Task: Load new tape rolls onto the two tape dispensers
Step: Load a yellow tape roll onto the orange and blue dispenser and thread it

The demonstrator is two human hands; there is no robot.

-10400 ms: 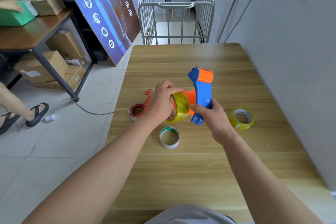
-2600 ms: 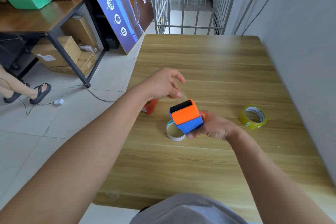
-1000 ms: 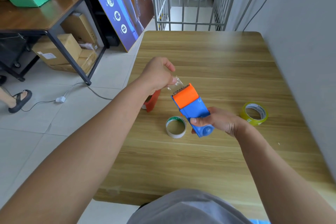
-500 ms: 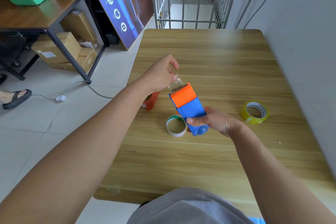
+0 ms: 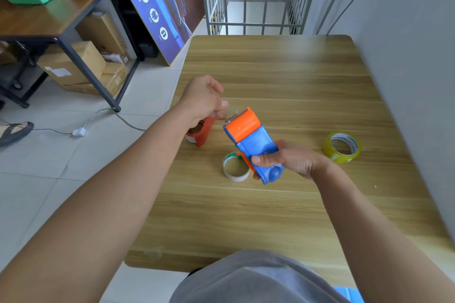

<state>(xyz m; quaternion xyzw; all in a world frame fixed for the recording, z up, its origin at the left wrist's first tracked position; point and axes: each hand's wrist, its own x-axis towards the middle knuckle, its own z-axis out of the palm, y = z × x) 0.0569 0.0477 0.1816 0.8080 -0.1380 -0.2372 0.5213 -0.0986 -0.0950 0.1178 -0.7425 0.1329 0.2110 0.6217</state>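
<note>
Since half a second ago the blue and orange tape dispenser (image 5: 253,146) has barely shifted: it is held above the wooden table (image 5: 270,216) at much the same tilt, and the left hand (image 5: 204,101) stays at its upper end. The dispenser's body is blue plastic with a rounded butt; an orange cap covers its far end, where a toothed metal edge shows along the top. A little orange also peeks out on its underside near the thumb. The right hand (image 5: 293,158) is wrapped around the blue lower end, thumb across the top face, fingers closed underneath. The left hand's thumb and fingers are pinched together on a clear strip of tape (image 5: 232,109) that runs to the toothed edge.

On the table under the dispenser lies a flat tape roll (image 5: 234,167) with a white rim and green print, partly hidden by the blue body. Behind the left wrist sits the red tape dispenser (image 5: 202,130), only part of it visible. Well to the right, near the grey wall, a yellow tape roll (image 5: 342,146) lies flat, apart from everything else.
</note>
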